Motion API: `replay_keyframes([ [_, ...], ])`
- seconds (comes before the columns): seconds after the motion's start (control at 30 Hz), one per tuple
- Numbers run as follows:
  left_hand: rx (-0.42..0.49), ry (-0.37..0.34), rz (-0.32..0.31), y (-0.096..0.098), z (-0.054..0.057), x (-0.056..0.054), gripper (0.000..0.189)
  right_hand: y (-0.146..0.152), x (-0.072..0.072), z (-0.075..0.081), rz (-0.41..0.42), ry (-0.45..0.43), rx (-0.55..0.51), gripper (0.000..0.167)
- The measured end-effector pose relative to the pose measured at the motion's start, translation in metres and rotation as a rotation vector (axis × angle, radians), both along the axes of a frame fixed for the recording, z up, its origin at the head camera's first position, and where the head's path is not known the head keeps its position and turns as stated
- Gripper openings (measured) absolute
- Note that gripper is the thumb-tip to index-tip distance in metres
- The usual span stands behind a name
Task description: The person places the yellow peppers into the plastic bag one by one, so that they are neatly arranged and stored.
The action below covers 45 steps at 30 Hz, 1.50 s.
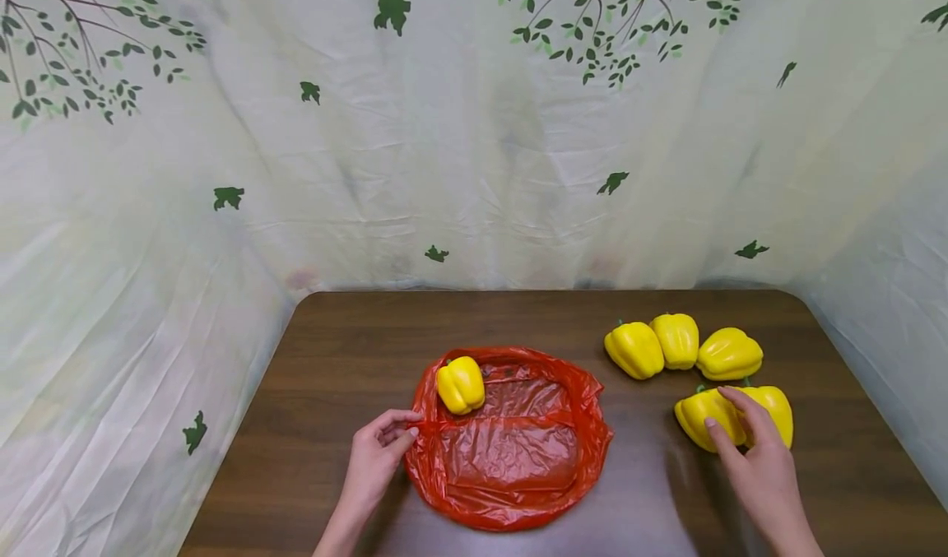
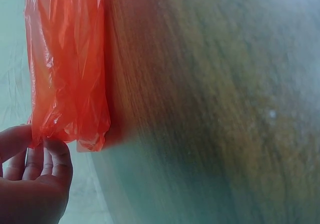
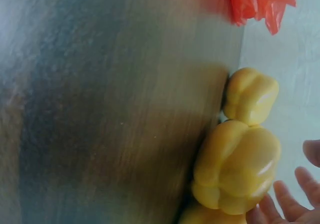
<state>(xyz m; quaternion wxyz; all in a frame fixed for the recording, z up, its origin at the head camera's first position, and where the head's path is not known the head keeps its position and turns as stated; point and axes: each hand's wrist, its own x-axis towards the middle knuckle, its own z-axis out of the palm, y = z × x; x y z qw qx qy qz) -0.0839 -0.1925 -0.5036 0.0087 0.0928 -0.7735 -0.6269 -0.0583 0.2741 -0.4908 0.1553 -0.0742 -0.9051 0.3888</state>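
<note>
A red plastic bag (image 1: pixel 511 462) lies on the table with its mouth spread wide and its rim bunched. Inside, at its far left, sits one yellow bell pepper (image 1: pixel 461 386). My left hand (image 1: pixel 370 462) pinches the left rim of the bag between thumb and fingers, which the left wrist view shows up close. Over at the right, my right hand (image 1: pixel 763 475) hovers with thumb and fingers spread over a yellow bell pepper (image 1: pixel 696 421). Another pepper (image 1: pixel 776 413) sits just right of it, partly behind the hand. In the right wrist view the fingertips (image 3: pixel 265 206) are right at a pepper (image 3: pixel 237 169).
Behind the right hand, three more yellow bell peppers (image 1: pixel 676 341) stand in a row. The brown wooden table (image 1: pixel 355 335) has rounded far corners. A pale cloth (image 1: pixel 474 170) printed with leaves hangs behind it and along both sides.
</note>
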Motion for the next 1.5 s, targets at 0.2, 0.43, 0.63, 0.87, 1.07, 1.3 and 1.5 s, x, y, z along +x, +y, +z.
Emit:
replay_keyframes([
  [0.2, -0.002, -0.013, 0.009, -0.001, 0.000, 0.001, 0.017, 0.004, -0.003, -0.003, 0.031, -0.083, 0.005, 0.048],
  [0.43, 0.005, -0.024, 0.012, -0.001, 0.001, 0.002, 0.017, 0.006, -0.007, -0.007, 0.068, -0.070, 0.041, 0.048],
  [0.63, 0.020, -0.003, 0.006, -0.002, 0.000, 0.002, 0.017, 0.007, -0.010, -0.011, 0.109, -0.098, 0.026, 0.050],
  [0.87, 0.009, -0.019, 0.016, -0.002, 0.000, 0.002, 0.017, 0.007, -0.012, -0.013, 0.116, -0.191, -0.012, 0.060],
  [1.07, 0.006, -0.022, 0.011, -0.002, 0.000, 0.001, 0.017, 0.010, -0.017, -0.011, 0.145, -0.376, -0.114, 0.079],
  [1.3, 0.001, -0.012, 0.008, 0.000, 0.003, 0.001, 0.017, 0.011, -0.022, -0.012, 0.192, -0.436, -0.192, 0.085],
  [1.5, -0.002, -0.011, 0.010, 0.000, 0.002, 0.002, 0.017, 0.009, -0.023, -0.010, 0.193, -0.439, -0.204, 0.084],
])
